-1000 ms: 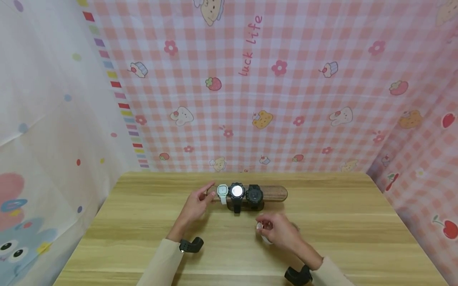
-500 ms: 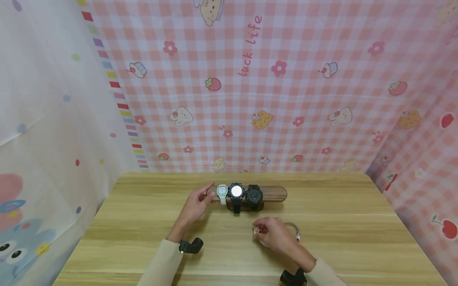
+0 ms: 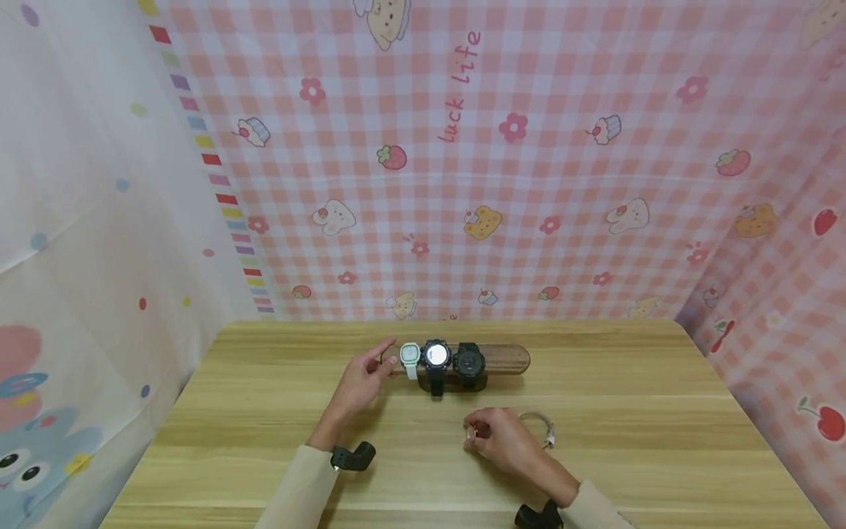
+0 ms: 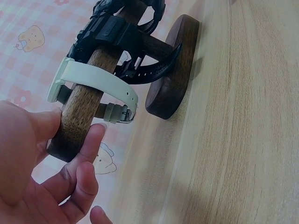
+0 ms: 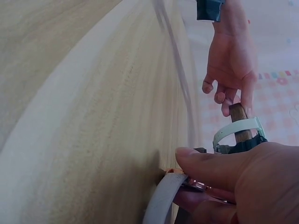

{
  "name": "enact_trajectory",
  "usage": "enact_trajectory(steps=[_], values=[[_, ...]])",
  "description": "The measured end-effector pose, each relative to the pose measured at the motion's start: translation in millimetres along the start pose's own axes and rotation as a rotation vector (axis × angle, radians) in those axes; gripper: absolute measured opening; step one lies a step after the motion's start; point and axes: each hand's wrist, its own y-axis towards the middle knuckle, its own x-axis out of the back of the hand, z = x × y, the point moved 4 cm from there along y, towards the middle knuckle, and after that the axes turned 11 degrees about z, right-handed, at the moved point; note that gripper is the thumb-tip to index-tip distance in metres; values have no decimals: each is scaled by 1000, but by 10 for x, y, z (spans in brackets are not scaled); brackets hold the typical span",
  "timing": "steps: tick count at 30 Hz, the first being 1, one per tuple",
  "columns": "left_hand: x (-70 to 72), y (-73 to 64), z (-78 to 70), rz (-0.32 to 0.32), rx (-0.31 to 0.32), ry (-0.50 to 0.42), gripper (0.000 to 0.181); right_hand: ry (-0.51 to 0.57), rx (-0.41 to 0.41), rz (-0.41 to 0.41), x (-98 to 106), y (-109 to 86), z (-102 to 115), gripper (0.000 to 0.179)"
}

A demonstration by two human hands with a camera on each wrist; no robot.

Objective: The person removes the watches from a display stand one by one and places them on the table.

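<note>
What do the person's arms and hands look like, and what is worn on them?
The left hand and right hand are ungloved. The left sleeve and right sleeve look plain cream, ending near the wrists. A bulky black device is strapped to each wrist; no markings are readable.

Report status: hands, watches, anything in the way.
Left hand holding wooden stand by end. Right hand pinching pale-strapped watch. Three watches occupying stand's left and middle.
</note>
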Motion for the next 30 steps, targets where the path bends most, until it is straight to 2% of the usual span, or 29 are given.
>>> enact_trajectory(steps=[10, 16, 21, 26, 30], values=[[-5, 5, 13, -3, -9, -1, 44, 53, -10, -19, 65, -14, 21, 30], [-6, 8, 20, -3, 5, -1, 44, 76, -68, -157, 345, -5, 104, 29], [-1, 7, 11, -8, 3, 2, 44, 93, -86, -271, 567, 68, 105, 43], [-1, 6, 5, -6, -7, 1, 44, 99, -102, -299, 662, 187, 51, 58], [-1, -1, 4, -5, -4, 3, 44, 104, -105, -296, 673, 264, 36, 61]])
